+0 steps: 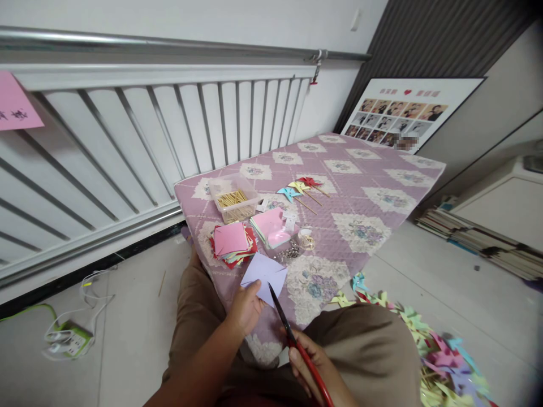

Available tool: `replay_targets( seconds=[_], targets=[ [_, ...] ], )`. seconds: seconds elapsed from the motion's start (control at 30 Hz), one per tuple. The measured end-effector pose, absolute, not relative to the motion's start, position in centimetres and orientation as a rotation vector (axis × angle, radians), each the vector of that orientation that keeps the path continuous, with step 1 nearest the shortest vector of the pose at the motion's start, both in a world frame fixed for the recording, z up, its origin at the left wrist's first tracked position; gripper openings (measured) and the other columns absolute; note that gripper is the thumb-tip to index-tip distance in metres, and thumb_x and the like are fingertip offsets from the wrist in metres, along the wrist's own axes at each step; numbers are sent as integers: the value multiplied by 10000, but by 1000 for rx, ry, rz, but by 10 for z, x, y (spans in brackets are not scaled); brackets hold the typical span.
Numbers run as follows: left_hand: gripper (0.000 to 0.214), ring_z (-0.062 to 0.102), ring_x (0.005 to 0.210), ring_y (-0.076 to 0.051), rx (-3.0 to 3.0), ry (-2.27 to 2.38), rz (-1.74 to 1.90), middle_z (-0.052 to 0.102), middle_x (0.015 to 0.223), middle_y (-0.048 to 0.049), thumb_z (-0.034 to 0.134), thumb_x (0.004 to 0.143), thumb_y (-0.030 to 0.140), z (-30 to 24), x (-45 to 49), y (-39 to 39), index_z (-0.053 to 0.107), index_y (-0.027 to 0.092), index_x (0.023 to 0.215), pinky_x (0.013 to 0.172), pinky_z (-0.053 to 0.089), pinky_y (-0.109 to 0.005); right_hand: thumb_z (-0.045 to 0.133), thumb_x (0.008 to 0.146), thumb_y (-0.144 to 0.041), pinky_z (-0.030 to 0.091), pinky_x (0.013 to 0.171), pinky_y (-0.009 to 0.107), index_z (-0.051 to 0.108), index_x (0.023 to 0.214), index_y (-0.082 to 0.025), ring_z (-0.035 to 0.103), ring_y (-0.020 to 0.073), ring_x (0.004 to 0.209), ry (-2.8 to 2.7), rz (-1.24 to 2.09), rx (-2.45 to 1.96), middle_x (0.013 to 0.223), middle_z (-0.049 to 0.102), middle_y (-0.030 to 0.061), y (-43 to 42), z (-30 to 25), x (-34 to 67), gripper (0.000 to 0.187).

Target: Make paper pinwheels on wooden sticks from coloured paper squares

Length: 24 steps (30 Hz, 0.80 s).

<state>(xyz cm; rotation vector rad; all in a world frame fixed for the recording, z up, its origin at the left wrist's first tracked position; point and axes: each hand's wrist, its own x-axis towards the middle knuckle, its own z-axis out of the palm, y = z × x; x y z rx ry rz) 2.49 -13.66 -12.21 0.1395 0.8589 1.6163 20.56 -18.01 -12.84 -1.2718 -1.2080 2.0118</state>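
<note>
Left hand: the person's bare left hand [249, 306] pinches the near edge of a lavender square sheet of paper [263, 273], thumb on top.
Lavender sheet: held out flat in front of the left hand, over the table's near edge, with what look like slits running in from its corners.
Right hand: the bare right hand [313, 362] is closed round long scissors with red handles and dark metal blades [285, 317]; I cannot tell how far the blades are parted.
Scissor tips: at the lavender sheet, ahead of the left thumb and to its right.
Cut paper: beyond the left hand and a little left, a pile of coloured squares topped with pink [229, 239].
Second stack: straight beyond the left hand, pink-topped paper in clear wrapping [270, 224].
Sticks: farther beyond the left hand, a clear plastic box of thin wooden sticks [232, 203].
Small parts: beyond the lavender sheet, tiny metal pieces [292, 250] beside a small round white container [306, 239].
Pinwheels: well beyond both hands, blue [289, 194], yellow [299, 185] and red [309, 181] paper ones on sticks.
Table: a mauve quilted floral cover [360, 226] spreads beneath it all.
Floor: right of the right hand, a heap of multicoloured paper pinwheels [449, 362].
</note>
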Motion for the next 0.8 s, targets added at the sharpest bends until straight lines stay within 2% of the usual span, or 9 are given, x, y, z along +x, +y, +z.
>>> replay_targets(
  seconds=[0.13,0.33,0.57,0.7,0.8],
  targets=[
    [290,676,788,-197,158,859,1595,725,918,-70,748,685,294,-121,25,-137,653,162,925,695,508,-293,721,717,-561,268,449,182,638,1028,-232,348,78,501,-1256,2007,-1218,608,410,-59,-176,-129,206,461],
    [319,672,783,-191,167,863,1608,727,910,-72,757,665,310,-117,25,-138,657,157,926,668,506,-277,653,779,-570,201,404,175,624,1035,-202,269,71,464,-1415,1985,-1173,575,337,-76,-172,-126,204,450],
    [280,676,772,-199,155,874,1594,731,865,-76,761,652,334,-119,25,-139,658,155,840,665,506,-281,675,785,-503,365,527,224,659,1014,-202,402,120,574,-1553,1791,-1172,666,468,-28,-172,-134,205,378],
    [323,674,799,-199,142,855,1615,730,917,-74,767,648,299,-119,25,-138,665,155,919,695,514,-289,616,824,-519,389,522,232,657,1086,-200,431,131,562,-1593,1784,-1142,654,485,-20,-172,-135,208,414],
    [366,669,810,-198,126,855,1614,725,949,-77,773,644,293,-120,25,-138,659,155,964,685,508,-279,645,801,-518,426,546,240,661,1120,-217,480,147,586,-1558,1765,-1128,673,535,-4,-171,-131,210,438]
  ],
)
